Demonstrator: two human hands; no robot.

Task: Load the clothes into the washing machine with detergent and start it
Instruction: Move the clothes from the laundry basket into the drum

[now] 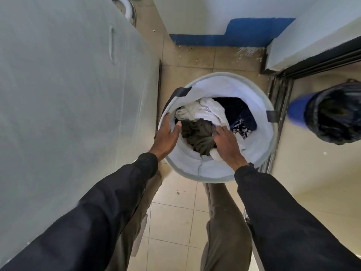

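A round white laundry basket (256,145) stands on the tiled floor in front of me. Inside lie a white cloth (203,112), an olive-grey garment (197,135) and dark blue clothes (242,118). My left hand (166,133) grips the basket's left rim, thumb inside. Reaching into the basket, my right hand (226,143) has its fingers closed on the olive-grey garment. The washing machine (68,94), draped in a clear plastic cover, fills the left side.
A blue bin lined with a black bag (330,116) stands at the right beyond a sliding-door track (279,98). A white wall with a blue skirting (224,39) is ahead. The floor shows bits of debris.
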